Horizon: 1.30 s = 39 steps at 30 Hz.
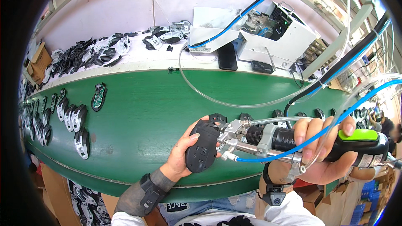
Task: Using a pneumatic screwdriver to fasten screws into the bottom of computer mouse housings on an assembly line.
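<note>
My left hand [176, 161] grips a black computer mouse [201, 152], its underside turned up toward me, above the green belt [138, 138]. In my right hand [324, 155] is a black electric screwdriver [282, 139] with a green lever, held nearly level and pointing left. Its metal nose [229, 133] meets the mouse's far right edge; whether the bit sits in a screw hole cannot be made out. A blue air hose [284, 154] and clear tubes run from the tool to the right.
Mouse shells [76, 118] and a mouse base with a green circuit board [98, 97] lie on the belt's left; more mouse parts line its right. The white shelf behind holds piled black parts [77, 58], a white machine [268, 42] and a phone [227, 56]. Cables [326, 79] hang from above.
</note>
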Each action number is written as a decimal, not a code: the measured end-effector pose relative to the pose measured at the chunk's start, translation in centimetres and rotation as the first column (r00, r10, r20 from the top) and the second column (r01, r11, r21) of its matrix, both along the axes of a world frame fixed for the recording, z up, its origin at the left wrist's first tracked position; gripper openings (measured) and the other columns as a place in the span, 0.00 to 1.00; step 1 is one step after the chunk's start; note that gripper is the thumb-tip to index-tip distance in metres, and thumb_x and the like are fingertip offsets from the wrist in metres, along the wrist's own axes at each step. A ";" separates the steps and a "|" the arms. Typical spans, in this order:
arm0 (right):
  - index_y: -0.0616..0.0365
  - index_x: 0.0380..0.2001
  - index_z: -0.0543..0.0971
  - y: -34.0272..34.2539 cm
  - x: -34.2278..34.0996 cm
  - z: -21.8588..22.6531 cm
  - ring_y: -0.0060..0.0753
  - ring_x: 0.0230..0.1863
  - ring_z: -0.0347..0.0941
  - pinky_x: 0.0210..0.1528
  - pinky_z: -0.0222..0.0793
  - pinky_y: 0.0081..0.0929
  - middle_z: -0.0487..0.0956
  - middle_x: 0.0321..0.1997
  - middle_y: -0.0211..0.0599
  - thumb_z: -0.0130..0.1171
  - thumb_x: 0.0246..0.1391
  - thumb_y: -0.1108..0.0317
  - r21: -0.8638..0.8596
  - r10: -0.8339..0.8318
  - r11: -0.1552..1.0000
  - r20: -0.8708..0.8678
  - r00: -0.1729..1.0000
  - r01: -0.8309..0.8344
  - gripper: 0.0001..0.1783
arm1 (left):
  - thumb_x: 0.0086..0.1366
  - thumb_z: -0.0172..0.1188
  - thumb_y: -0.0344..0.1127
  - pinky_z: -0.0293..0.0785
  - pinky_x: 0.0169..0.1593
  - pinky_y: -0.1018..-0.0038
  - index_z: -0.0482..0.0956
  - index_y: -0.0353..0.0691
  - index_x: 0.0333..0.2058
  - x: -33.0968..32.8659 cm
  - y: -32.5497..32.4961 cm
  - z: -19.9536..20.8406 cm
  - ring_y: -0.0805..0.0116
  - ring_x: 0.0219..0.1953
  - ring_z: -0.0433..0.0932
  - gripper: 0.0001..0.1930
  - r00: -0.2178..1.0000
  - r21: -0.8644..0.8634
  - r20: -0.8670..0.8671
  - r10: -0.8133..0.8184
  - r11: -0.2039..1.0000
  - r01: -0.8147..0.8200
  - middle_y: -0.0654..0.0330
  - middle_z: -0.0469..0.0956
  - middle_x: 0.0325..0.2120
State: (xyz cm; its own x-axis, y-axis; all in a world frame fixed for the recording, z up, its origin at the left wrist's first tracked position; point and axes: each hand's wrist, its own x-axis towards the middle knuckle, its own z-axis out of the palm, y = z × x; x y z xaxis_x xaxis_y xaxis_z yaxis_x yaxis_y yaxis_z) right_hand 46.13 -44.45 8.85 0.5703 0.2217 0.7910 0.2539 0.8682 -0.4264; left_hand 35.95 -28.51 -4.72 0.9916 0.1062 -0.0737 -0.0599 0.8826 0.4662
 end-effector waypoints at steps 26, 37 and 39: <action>0.52 0.45 0.58 0.0 0.2 0.1 0.25 0.19 0.66 0.31 0.62 0.29 0.67 0.22 0.30 0.49 0.56 0.50 -0.108 -0.028 0.994 0.000 1.000 0.028 0.22 | 0.56 0.50 0.43 0.74 0.45 0.56 0.52 0.47 0.60 -0.1 0.9 -0.6 0.57 0.43 0.72 0.33 0.992 -0.036 0.032 0.125 0.992 -0.124 0.50 0.60 0.54; 0.53 0.45 0.58 0.8 -0.4 -0.1 0.26 0.20 0.68 0.33 0.64 0.29 0.68 0.23 0.30 0.48 0.57 0.51 -0.081 -0.028 0.996 -0.009 1.000 0.027 0.22 | 0.57 0.50 0.42 0.76 0.43 0.58 0.55 0.45 0.59 0.1 1.5 -0.5 0.59 0.41 0.73 0.30 0.992 -0.037 0.058 0.114 0.993 -0.112 0.52 0.63 0.52; 0.53 0.45 0.57 0.4 -0.7 0.0 0.26 0.20 0.68 0.33 0.64 0.29 0.68 0.23 0.30 0.48 0.57 0.51 -0.083 -0.032 0.996 -0.007 0.999 0.031 0.23 | 0.58 0.50 0.43 0.76 0.42 0.59 0.56 0.46 0.58 0.6 2.2 -1.0 0.60 0.40 0.73 0.29 0.977 0.009 -0.021 0.211 0.977 -0.211 0.53 0.64 0.51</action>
